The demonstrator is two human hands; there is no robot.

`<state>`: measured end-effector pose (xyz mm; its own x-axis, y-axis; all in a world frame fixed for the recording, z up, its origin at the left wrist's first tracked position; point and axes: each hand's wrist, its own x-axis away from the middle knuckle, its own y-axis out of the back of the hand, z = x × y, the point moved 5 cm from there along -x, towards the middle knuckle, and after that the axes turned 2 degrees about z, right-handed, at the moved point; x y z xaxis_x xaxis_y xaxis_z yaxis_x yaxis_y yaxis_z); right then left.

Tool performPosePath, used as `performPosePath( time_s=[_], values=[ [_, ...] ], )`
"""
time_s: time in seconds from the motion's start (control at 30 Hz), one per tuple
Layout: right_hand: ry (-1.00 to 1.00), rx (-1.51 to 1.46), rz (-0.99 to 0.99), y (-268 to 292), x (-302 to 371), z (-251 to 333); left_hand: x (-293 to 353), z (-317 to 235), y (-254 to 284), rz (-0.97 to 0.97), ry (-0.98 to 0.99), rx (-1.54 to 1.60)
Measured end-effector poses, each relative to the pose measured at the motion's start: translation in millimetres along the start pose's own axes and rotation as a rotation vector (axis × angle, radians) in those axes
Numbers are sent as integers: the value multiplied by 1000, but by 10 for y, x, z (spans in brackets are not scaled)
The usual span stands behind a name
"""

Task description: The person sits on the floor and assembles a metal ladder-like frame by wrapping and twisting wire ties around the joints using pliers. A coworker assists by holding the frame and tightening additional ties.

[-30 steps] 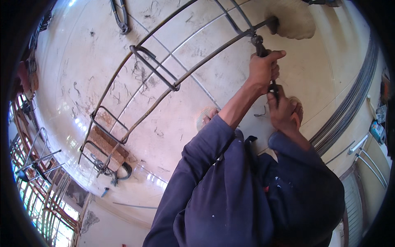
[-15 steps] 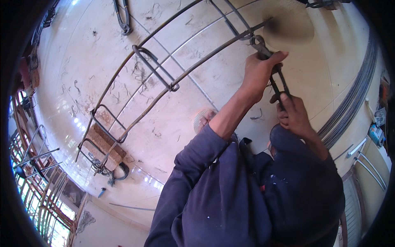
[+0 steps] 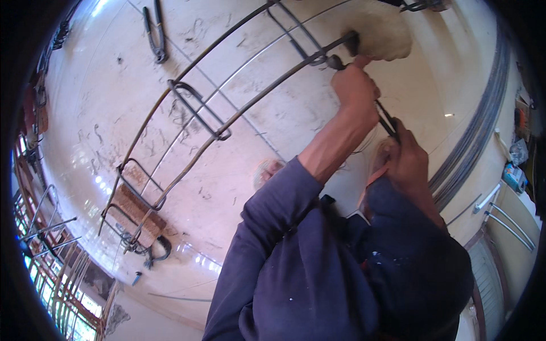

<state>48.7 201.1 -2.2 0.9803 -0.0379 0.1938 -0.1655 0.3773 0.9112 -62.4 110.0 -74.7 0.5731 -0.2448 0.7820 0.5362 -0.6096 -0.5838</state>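
Observation:
A pair of end-cutting pincers is in both my hands, its head [image 3: 335, 62] against the rebar cage [image 3: 284, 74] at a stirrup [image 3: 293, 31] near the upper right end. My left hand [image 3: 357, 88] is closed around the pincers close to the head and hides most of it. Lower down, my right hand [image 3: 408, 153] is wrapped around the ends of the dark handles [image 3: 387, 118]. The cage has two long bars joined by several bent stirrups. Whether the jaws grip a wire cannot be made out.
A second pair of pincers [image 3: 157, 42] lies on the tiled floor, upper left. A brick [image 3: 136, 210] sits under the cage's left end beside a wire coil [image 3: 161, 248]. Long rods [image 3: 478, 125] lie at right. Wire scraps are scattered about. My foot [image 3: 267, 170] is near the middle.
The pincers have turned at the stirrup, and their head is now mostly behind my left hand. My right hand has swung with the handles. The whole view has shifted slightly.

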Motion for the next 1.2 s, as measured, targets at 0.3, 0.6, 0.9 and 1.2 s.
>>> performPosePath(
  time_s=[0.3, 0.6, 0.9, 1.2],
  values=[
    [-860, -2157, 1100, -714, 252, -228, 76, -43, 161, 54, 108, -168],
    [-138, -399, 196, 21, 65, 72, 0, -12, 91, -23, -34, -146],
    [-862, -1886, 941, -627, 159, -91, 1, -73, 214, 257, 177, -152],
    [-311, -548, 283, 28, 46, -55, -136, 65, 165, -140, -101, -91]
  ],
)
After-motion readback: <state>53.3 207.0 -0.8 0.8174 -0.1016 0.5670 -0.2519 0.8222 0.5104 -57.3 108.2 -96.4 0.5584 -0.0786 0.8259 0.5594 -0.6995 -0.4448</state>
